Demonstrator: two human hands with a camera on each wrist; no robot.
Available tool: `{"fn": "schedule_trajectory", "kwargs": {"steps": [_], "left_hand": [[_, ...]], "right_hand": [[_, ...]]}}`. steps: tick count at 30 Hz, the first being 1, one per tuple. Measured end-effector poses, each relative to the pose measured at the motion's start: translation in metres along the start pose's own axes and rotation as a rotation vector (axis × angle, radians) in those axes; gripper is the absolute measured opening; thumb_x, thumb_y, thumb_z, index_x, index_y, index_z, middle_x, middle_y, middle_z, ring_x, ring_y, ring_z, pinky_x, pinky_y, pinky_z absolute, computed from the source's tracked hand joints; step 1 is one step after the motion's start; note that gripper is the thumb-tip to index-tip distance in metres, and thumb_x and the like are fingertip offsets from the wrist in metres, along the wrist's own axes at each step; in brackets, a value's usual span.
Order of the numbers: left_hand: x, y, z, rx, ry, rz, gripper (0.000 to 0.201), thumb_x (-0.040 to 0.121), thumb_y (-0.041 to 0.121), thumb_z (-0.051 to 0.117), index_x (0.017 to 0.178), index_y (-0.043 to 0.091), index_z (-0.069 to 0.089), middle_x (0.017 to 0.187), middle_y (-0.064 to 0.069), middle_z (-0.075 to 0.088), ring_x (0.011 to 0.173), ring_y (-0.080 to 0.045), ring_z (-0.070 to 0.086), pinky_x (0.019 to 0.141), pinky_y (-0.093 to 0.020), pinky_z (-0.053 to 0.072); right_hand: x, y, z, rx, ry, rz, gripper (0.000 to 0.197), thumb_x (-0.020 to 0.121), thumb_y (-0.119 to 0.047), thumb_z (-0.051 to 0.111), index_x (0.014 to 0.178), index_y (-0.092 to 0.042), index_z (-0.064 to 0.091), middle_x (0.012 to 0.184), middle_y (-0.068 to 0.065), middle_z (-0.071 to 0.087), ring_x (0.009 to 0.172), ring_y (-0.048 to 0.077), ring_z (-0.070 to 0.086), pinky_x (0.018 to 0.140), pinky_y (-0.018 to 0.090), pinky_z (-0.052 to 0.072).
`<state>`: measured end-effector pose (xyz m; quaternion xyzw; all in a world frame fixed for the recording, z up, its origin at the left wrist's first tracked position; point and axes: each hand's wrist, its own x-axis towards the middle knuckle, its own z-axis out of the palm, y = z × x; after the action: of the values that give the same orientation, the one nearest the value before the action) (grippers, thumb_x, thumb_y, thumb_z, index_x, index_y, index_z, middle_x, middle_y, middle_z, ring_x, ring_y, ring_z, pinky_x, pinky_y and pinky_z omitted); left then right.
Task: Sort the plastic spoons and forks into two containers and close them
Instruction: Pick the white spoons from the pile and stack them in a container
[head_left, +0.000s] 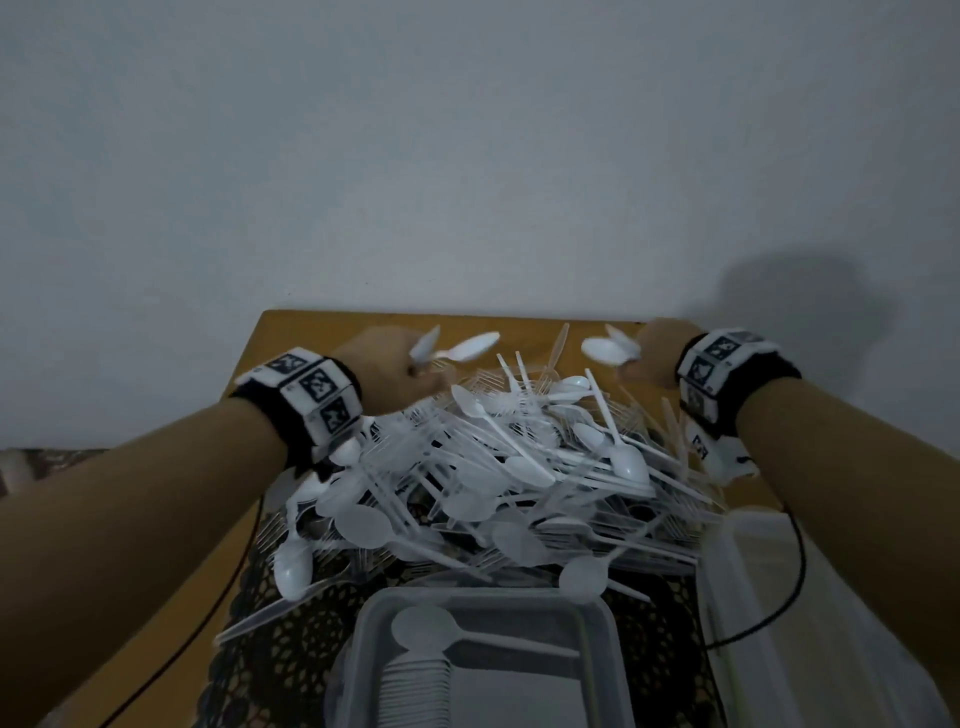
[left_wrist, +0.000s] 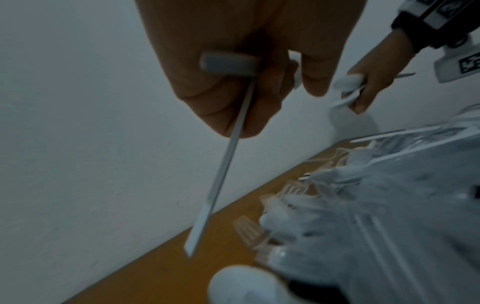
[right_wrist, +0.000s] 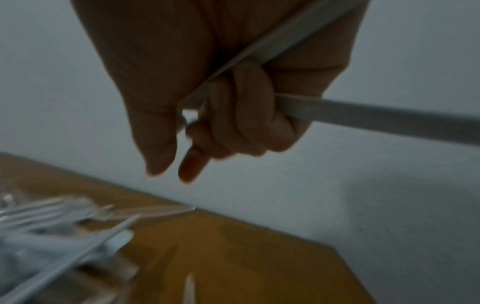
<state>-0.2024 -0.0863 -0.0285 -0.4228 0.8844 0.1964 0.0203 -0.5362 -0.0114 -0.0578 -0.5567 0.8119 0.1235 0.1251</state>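
A big heap of white plastic spoons and clear forks (head_left: 498, 467) covers the wooden table (head_left: 291, 327). My left hand (head_left: 400, 369) is raised over the heap's far left and grips white spoons (head_left: 462, 349) whose bowls point right; in the left wrist view a spoon handle (left_wrist: 221, 176) hangs down from its curled fingers (left_wrist: 228, 107). My right hand (head_left: 657, 353) is at the far right and grips spoons (head_left: 610, 347) with bowls pointing left; the right wrist view shows a handle (right_wrist: 376, 117) held by its curled fingers (right_wrist: 246, 115). A clear container (head_left: 363, 649) near me holds stacked spoons (head_left: 415, 680).
A second clear container (head_left: 810, 597) stands at the right by the table edge. A dark lace mat (head_left: 280, 654) lies under the heap. A black cable (head_left: 795, 582) loops at the right. A plain wall (head_left: 467, 156) rises right behind the table.
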Motion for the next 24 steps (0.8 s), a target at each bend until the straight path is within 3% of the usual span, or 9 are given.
{"fn": "schedule_trajectory", "kwargs": {"steps": [2, 4, 6, 9, 13, 17, 19, 22, 24], "left_hand": [[0.016, 0.014, 0.009, 0.062, -0.075, -0.031, 0.039, 0.093, 0.049, 0.055, 0.071, 0.016, 0.05, 0.066, 0.001, 0.054, 0.056, -0.013, 0.049, 0.049, -0.026, 0.036], [0.029, 0.023, 0.019, 0.135, -0.11, -0.06, 0.039, 0.093, 0.048, 0.056, 0.076, 0.013, 0.051, 0.07, 0.0, 0.053, 0.062, -0.014, 0.051, 0.053, -0.026, 0.04], [0.04, 0.029, 0.028, 0.243, -0.116, -0.08, 0.04, 0.093, 0.05, 0.055, 0.081, 0.012, 0.051, 0.071, 0.001, 0.051, 0.067, -0.015, 0.052, 0.057, -0.026, 0.041], [0.053, 0.026, 0.037, 0.273, -0.078, -0.123, 0.041, 0.09, 0.052, 0.057, 0.076, 0.014, 0.048, 0.069, 0.002, 0.049, 0.062, -0.013, 0.048, 0.049, -0.025, 0.035], [0.061, 0.019, 0.048, 0.253, -0.05, -0.191, 0.045, 0.081, 0.058, 0.066, 0.073, 0.016, 0.052, 0.067, 0.002, 0.054, 0.055, -0.01, 0.051, 0.043, -0.021, 0.033], [0.064, 0.017, 0.054, 0.161, -0.044, -0.302, 0.041, 0.072, 0.05, 0.078, 0.071, 0.017, 0.053, 0.064, 0.003, 0.057, 0.052, -0.009, 0.053, 0.041, -0.018, 0.032], [0.062, 0.018, 0.053, 0.133, -0.04, -0.332, 0.041, 0.069, 0.046, 0.081, 0.075, 0.017, 0.054, 0.065, 0.004, 0.058, 0.053, -0.008, 0.053, 0.04, -0.018, 0.032], [0.058, 0.022, 0.05, 0.138, -0.07, -0.293, 0.04, 0.069, 0.045, 0.082, 0.074, 0.019, 0.052, 0.069, 0.003, 0.06, 0.057, -0.009, 0.055, 0.042, -0.02, 0.036], [0.056, 0.026, 0.05, 0.139, -0.088, -0.248, 0.034, 0.072, 0.04, 0.081, 0.074, 0.019, 0.054, 0.073, 0.003, 0.062, 0.062, -0.011, 0.059, 0.048, -0.022, 0.042]], "right_hand": [[-0.002, -0.006, 0.019, 0.028, -0.125, -0.025, 0.045, 0.08, -0.059, 0.066, 0.058, -0.029, 0.039, 0.054, 0.0, 0.045, 0.047, 0.018, 0.042, 0.052, 0.027, 0.037], [0.002, -0.011, 0.036, -0.001, -0.19, -0.008, 0.041, 0.077, -0.061, 0.068, 0.06, -0.037, 0.038, 0.06, 0.002, 0.051, 0.053, 0.021, 0.052, 0.058, 0.025, 0.045], [0.008, -0.01, 0.045, -0.052, -0.156, 0.025, 0.035, 0.071, -0.067, 0.066, 0.063, -0.043, 0.042, 0.071, 0.004, 0.057, 0.07, 0.029, 0.066, 0.07, 0.043, 0.057], [0.017, -0.008, 0.055, -0.017, -0.113, -0.008, 0.031, 0.069, -0.064, 0.06, 0.087, -0.039, 0.059, 0.064, 0.002, 0.061, 0.06, 0.027, 0.067, 0.06, 0.042, 0.058], [0.006, -0.014, 0.057, 0.135, -0.092, 0.035, 0.048, 0.059, -0.071, 0.05, 0.063, -0.024, 0.054, 0.056, 0.001, 0.061, 0.047, 0.022, 0.057, 0.05, 0.027, 0.046], [-0.014, -0.022, 0.036, 0.237, -0.086, 0.047, 0.026, 0.089, -0.049, 0.054, 0.074, -0.029, 0.047, 0.07, 0.003, 0.057, 0.057, 0.018, 0.052, 0.052, 0.026, 0.04], [-0.026, -0.024, 0.021, 0.386, 0.005, 0.048, 0.024, 0.093, -0.037, 0.053, 0.086, -0.015, 0.049, 0.076, 0.002, 0.054, 0.063, 0.018, 0.05, 0.051, 0.028, 0.034], [-0.052, -0.027, -0.001, 0.533, 0.233, -0.051, 0.015, 0.095, -0.025, 0.052, 0.097, -0.015, 0.041, 0.074, -0.003, 0.047, 0.062, 0.015, 0.047, 0.049, 0.026, 0.028], [-0.066, -0.034, -0.012, 0.516, 0.262, -0.154, 0.012, 0.096, -0.023, 0.052, 0.1, -0.016, 0.042, 0.073, -0.005, 0.047, 0.065, 0.018, 0.049, 0.049, 0.025, 0.028]]}}
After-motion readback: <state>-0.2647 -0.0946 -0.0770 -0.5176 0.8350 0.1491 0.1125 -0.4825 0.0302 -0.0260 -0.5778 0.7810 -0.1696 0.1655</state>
